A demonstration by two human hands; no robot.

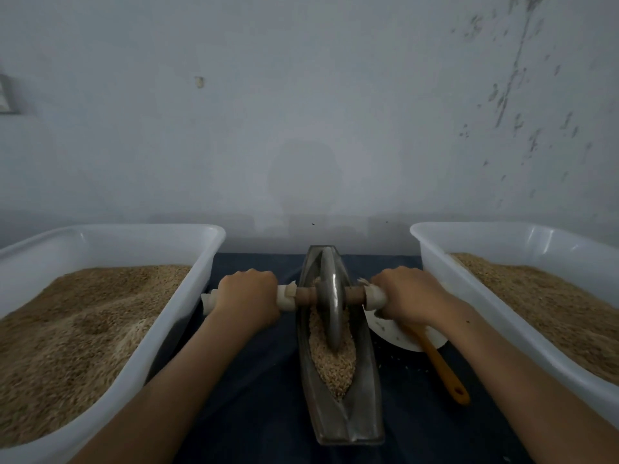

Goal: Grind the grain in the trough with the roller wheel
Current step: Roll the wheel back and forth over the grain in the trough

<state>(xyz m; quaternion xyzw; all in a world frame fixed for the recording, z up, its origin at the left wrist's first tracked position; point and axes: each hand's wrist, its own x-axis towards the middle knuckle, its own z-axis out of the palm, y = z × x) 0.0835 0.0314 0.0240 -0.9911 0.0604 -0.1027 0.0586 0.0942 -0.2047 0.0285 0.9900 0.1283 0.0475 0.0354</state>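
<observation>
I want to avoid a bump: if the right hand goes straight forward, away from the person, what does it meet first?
Probably nothing near: ahead of the right hand lies bare dark cloth, then the wall. The right tub stands close beside this line; depth is unclear.

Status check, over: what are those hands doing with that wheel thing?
Left hand, right hand grip the axle ends. Roller wheel upright in trough, on grain. Nothing blocking; orange spatula lies aside.

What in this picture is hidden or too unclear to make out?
Head view only:
- Head of the orange spatula: covered by the right hand.
- White plate: partly behind that hand and forearm.
- Handle wrapping under the left hand: hidden by its fingers.
- Trough floor under the grain and wheel: covered.
- Both tubs: cut off by the frame edges.
</observation>
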